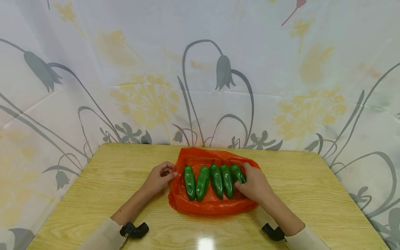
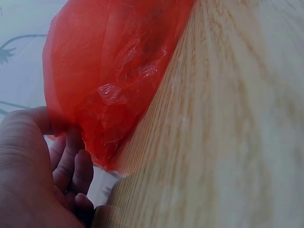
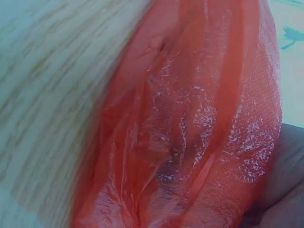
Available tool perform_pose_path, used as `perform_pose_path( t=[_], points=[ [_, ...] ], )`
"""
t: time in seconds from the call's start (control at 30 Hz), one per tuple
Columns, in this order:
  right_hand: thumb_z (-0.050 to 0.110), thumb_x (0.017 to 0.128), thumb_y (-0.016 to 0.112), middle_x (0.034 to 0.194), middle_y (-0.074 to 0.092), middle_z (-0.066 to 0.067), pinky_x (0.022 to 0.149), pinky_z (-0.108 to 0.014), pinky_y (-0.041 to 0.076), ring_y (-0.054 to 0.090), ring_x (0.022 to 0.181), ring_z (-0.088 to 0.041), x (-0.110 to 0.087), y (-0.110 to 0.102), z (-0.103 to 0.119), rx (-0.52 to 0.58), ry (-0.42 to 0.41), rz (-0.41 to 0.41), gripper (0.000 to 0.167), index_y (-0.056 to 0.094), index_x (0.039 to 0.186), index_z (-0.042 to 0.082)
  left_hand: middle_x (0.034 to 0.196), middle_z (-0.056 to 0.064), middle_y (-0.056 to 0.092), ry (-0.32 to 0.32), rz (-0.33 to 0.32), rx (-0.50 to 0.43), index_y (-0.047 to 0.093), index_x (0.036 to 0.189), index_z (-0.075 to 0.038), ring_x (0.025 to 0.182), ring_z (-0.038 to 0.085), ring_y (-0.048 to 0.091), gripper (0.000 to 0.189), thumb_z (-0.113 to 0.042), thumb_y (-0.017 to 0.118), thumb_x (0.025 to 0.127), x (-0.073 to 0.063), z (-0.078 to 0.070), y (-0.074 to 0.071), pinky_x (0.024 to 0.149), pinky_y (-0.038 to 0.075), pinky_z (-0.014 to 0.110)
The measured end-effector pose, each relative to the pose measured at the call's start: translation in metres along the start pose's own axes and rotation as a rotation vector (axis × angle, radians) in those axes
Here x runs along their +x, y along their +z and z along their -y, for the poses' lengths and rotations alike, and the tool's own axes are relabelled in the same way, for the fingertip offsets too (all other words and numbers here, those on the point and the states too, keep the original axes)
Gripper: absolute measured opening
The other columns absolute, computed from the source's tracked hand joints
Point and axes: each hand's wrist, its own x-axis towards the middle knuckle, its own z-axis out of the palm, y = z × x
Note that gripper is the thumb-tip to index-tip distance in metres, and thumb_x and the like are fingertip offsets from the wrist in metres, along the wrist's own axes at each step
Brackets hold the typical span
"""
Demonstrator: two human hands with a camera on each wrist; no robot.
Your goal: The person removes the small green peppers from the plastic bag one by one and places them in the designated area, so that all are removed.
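A red plastic bag (image 1: 212,208) lies on the table with its mouth spread wide. Several glossy green chili peppers (image 1: 189,183) rest side by side in it, stems toward the wall. On the left, my left hand (image 1: 158,178) pinches the bag's edge between thumb and index finger; the left wrist view shows the same red film (image 2: 109,66) at the fingers. My right hand (image 1: 257,184) reaches into the bag's right side and holds the rightmost chili pepper (image 1: 236,173) between thumb and fingers. In the right wrist view, the bag's side (image 3: 190,118) hides most of that hand.
The wood-grain table (image 1: 125,163) extends to both sides of the bag. Behind it hangs a white cloth (image 1: 206,104) printed with grey and yellow flowers. Black wrist devices (image 1: 135,230) sit on both forearms.
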Motion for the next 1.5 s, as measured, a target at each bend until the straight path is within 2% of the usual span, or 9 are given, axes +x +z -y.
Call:
perform_pose_path(
  t=[0.27,0.5,0.7,0.83,1.23,1.5],
  points=[
    [0.013,0.082,0.078,0.119,0.071,-0.019,0.090,-0.053,0.057,0.067,0.102,-0.034,-0.002,-0.005,0.004,0.030,-0.018,-0.011,0.060,0.059,0.136,-0.007,0.093,0.014,0.072,-0.008,-0.002,0.007,0.065,0.115,0.005,0.080,0.012,0.061,0.020,-0.008,0.070,0.101,-0.001,0.001,0.001,0.074,0.050,0.021],
    [0.012,0.083,0.078,0.104,0.071,-0.011,0.080,-0.045,0.057,0.063,0.089,-0.024,-0.006,-0.010,0.011,0.060,-0.030,-0.014,0.057,0.061,0.135,-0.003,0.093,0.014,0.072,-0.004,-0.003,0.005,0.065,0.114,0.006,0.080,0.011,0.061,0.020,-0.008,0.070,0.100,0.000,0.000,0.001,0.073,0.050,0.021],
    [0.011,0.082,0.077,0.086,0.065,-0.004,0.068,-0.036,0.051,0.058,0.076,-0.019,-0.010,-0.017,0.018,0.100,-0.034,0.003,0.056,0.062,0.134,-0.002,0.092,0.013,0.071,-0.005,-0.004,-0.004,0.065,0.114,0.006,0.079,0.010,0.061,0.019,-0.007,0.070,0.100,0.000,0.001,0.001,0.073,0.050,0.021],
    [0.011,0.083,0.077,0.083,0.062,-0.004,0.063,-0.034,0.048,0.055,0.070,-0.018,-0.011,-0.022,0.021,0.116,-0.028,0.018,0.056,0.062,0.136,-0.001,0.093,0.014,0.071,-0.001,-0.001,-0.006,0.065,0.114,0.006,0.079,0.010,0.061,0.019,-0.007,0.070,0.100,0.000,0.001,0.001,0.072,0.050,0.021],
    [0.011,0.084,0.076,0.084,0.064,0.000,0.068,-0.034,0.050,0.058,0.074,-0.016,-0.017,-0.038,0.024,0.141,-0.071,0.010,0.055,0.063,0.137,0.003,0.092,0.014,0.071,-0.008,0.002,-0.005,0.064,0.115,0.006,0.080,0.011,0.061,0.020,-0.007,0.070,0.101,0.000,-0.001,0.001,0.073,0.050,0.021],
    [0.011,0.086,0.077,0.085,0.065,-0.003,0.066,-0.034,0.050,0.058,0.073,-0.016,-0.017,-0.049,0.017,0.144,-0.056,-0.018,0.053,0.062,0.136,0.001,0.093,0.012,0.071,-0.004,0.001,0.006,0.064,0.114,0.006,0.080,0.011,0.061,0.019,-0.007,0.070,0.100,0.000,-0.001,0.001,0.073,0.051,0.021]
  ],
)
